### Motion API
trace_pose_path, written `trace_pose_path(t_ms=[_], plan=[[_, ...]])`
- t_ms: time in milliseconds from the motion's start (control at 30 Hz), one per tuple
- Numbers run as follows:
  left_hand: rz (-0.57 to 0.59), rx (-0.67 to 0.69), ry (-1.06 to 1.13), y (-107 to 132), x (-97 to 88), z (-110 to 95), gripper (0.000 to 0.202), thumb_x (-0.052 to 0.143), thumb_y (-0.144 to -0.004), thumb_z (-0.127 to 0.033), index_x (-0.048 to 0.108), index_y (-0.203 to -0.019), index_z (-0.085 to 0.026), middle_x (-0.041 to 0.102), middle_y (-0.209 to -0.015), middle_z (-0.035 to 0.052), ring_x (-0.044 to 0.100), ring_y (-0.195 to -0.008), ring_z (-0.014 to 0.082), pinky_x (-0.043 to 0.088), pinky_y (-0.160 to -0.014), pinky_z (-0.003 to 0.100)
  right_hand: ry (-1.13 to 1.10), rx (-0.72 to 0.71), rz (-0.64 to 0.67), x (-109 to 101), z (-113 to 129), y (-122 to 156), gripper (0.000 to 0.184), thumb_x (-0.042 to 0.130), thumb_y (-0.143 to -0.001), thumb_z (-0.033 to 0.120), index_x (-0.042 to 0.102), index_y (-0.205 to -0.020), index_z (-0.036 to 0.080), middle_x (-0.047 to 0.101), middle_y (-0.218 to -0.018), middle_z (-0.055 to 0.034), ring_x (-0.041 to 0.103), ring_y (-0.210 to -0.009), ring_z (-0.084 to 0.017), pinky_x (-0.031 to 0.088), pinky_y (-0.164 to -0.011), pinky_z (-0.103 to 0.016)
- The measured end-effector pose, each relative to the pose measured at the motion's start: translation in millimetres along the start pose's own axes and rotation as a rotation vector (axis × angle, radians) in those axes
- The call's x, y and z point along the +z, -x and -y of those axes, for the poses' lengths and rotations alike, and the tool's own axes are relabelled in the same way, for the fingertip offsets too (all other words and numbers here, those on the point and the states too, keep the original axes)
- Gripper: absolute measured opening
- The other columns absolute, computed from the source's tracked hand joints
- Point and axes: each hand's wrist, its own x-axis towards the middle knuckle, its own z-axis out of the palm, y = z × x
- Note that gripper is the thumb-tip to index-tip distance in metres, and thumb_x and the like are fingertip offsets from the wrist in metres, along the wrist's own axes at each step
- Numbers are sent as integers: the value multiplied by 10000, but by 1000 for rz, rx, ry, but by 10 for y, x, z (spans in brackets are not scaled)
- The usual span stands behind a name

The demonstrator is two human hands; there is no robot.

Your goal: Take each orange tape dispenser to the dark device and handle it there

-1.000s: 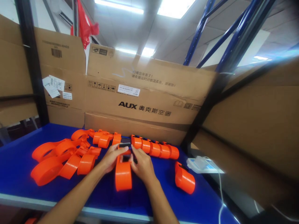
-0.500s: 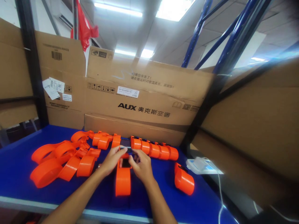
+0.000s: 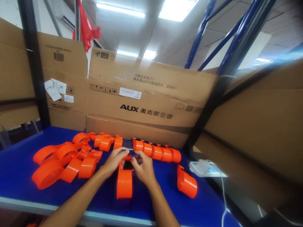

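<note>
At the middle of the table an orange plastic band part (image 3: 124, 184) with a wide curved loop hangs toward me between my hands. My left hand (image 3: 114, 163) grips its upper end, thumb lying along a dark flat piece (image 3: 130, 152) there. My right hand (image 3: 145, 166) is closed at the same end from the other side. A small blue bit (image 3: 133, 155) shows by its fingertips; I cannot make out what it is. Just behind the hands lies a dark rectangular device (image 3: 127, 144), partly hidden.
Several orange band parts (image 3: 48, 174) lie loosely at the left. A row of similar ones with black pieces (image 3: 156, 153) stands behind my right hand, and one (image 3: 187, 184) sits apart at the right. A white power strip (image 3: 208, 169) with cables and a cardboard wall (image 3: 146, 126) border the blue table.
Both hands stay almost in place around the orange band part. The right fingertips have shifted slightly, and the small blue bit shows more clearly beside them.
</note>
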Motion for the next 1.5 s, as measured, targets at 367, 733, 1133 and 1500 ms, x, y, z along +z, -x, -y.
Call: trace_pose_path(t_ms=[367, 733, 1133, 1500], plan=[[59, -67, 111, -14, -44, -7, 433, 655, -787, -562, 681, -791, -129, 482, -393, -34, 393, -317, 86, 288, -373, 211, -165, 90, -50, -15, -24, -19, 252, 519, -916, 383, 628, -842, 168, 594, -601, 10, 485, -449, -103, 368, -409, -194], [105, -132, 226, -181, -184, 81, 438, 613, -806, -522, 660, -745, -91, 605, -421, 70, 417, -276, 113, 305, -355, 237, -145, 338, -402, -261, -256, -132, 294, 478, -875, 422, 623, -772, 188, 631, -645, -10, 517, -506, -146, 400, -490, -245], [-34, -147, 277, -191, -194, 65, 373, 665, -757, -485, 638, -791, -114, 700, -580, 103, 433, -293, 97, 360, -379, 241, 509, 517, 16, -393, -278, -62, 151, 578, -788, 272, 726, -778, 241, 718, -787, -31, 642, -713, -196, 368, -566, -242], [-107, -109, 237, -112, -113, 64, 361, 658, -770, -476, 645, -779, -116, 720, -647, 124, 430, -307, 82, 325, -375, 228, 518, 475, 42, -372, -256, -45, 195, 554, -818, 287, 748, -827, 275, 742, -830, -15, 670, -769, -206, 394, -594, -240]])
